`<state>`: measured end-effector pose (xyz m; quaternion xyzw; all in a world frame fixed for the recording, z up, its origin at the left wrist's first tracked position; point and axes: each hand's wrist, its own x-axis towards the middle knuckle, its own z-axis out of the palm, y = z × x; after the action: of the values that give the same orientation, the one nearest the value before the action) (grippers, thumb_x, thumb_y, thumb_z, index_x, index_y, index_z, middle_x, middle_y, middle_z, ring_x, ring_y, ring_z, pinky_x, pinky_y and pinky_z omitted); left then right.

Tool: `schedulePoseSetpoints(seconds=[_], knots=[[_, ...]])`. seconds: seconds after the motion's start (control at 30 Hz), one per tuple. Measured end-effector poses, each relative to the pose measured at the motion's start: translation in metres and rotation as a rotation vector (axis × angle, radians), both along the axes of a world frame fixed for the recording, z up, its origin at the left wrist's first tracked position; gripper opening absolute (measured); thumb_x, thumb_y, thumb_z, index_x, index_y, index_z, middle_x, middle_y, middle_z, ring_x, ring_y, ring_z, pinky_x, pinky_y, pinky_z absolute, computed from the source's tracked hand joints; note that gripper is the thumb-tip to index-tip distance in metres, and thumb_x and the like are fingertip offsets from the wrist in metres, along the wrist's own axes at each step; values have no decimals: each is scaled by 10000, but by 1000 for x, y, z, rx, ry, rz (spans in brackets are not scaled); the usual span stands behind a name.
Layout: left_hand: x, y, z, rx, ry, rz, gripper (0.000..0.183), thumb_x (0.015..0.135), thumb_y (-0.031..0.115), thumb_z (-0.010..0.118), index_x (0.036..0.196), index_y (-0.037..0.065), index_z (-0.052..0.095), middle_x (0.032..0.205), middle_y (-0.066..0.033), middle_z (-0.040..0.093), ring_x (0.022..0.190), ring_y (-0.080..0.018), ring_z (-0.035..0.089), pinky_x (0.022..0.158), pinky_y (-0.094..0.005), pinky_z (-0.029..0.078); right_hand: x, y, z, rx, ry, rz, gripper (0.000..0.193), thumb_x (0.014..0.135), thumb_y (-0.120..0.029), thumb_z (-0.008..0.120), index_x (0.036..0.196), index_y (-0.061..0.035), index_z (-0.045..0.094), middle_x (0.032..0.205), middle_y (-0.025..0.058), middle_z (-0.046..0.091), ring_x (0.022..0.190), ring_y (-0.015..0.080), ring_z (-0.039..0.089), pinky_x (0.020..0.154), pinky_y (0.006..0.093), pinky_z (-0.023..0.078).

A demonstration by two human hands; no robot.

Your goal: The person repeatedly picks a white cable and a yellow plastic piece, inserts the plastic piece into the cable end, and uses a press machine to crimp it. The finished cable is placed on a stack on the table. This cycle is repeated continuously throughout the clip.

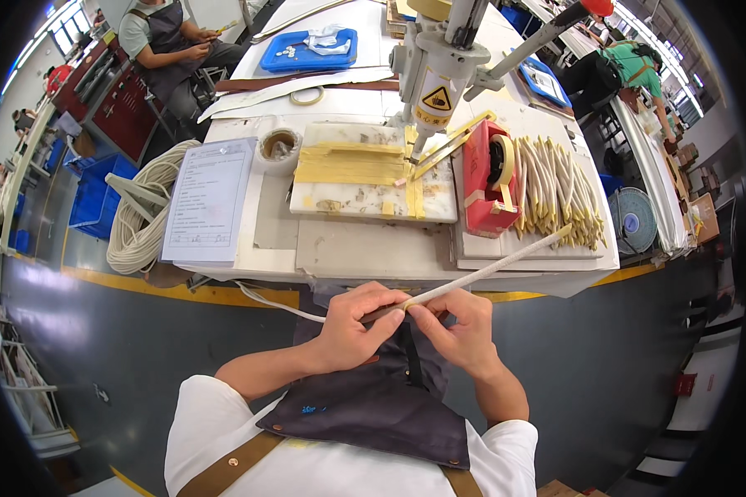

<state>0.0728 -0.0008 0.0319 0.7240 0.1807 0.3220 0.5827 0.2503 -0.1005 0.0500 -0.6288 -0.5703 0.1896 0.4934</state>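
In front of my apron, my left hand (350,327) and my right hand (462,325) meet on a white cord (493,272), thumbs almost touching. Both are closed in a pinch around it. From my right hand the cord slants up to the right, and its yellow-wrapped end lies over a pile of short cut cords (559,186) with yellow tips. Its other side leaves my left hand and trails left toward the table edge. My fingers cover the stretch of cord between them. Left of the pile stands a red tape dispenser (482,186) with a tape roll.
A grey press (439,74) with a warning sign stands over a white board (373,211) covered in yellow tape strips. Leftward are a tape roll (279,149), a printed sheet (207,199) and a large cord coil (133,224). A blue tray (311,50) lies farther back; other people work beyond.
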Motion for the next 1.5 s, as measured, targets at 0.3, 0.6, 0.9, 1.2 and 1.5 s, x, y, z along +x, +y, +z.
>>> schedulePoseSetpoints(seconds=[0.3,0.6,0.9,1.2,1.5], knots=[[2,-2,10,-365,37,-69,184,941,141,732,1051,2,681,804,-64,660,623,-114,588,577,-249,473,25,-1,23,156,-499,161,176,744,-134,838,859,-94,711,898,41,722,685,209,681,565,314,504],[16,-7,1,506,-126,43,182,950,168,721,977,-6,679,712,-75,634,539,-146,607,470,-277,467,30,1,10,203,-302,103,292,668,55,765,928,-77,741,874,60,721,709,230,692,605,325,540],[6,10,13,-976,160,-818,365,1059,296,571,975,-38,691,659,7,600,521,-71,508,458,-226,373,23,-12,-1,104,438,247,583,778,72,753,1334,-23,609,971,98,760,878,196,740,717,292,591],[9,-4,8,773,-90,113,371,805,58,802,1138,-41,672,807,-106,706,618,-203,672,528,-286,530,25,-16,-13,2,583,286,548,838,84,703,1365,50,559,1141,160,665,984,223,691,835,315,576],[1,5,3,1104,17,177,438,819,101,792,1201,-61,650,812,-71,682,579,-157,603,504,-271,469,4,-25,-5,-106,662,100,286,817,86,752,1093,8,735,938,78,703,811,146,672,689,279,541]])
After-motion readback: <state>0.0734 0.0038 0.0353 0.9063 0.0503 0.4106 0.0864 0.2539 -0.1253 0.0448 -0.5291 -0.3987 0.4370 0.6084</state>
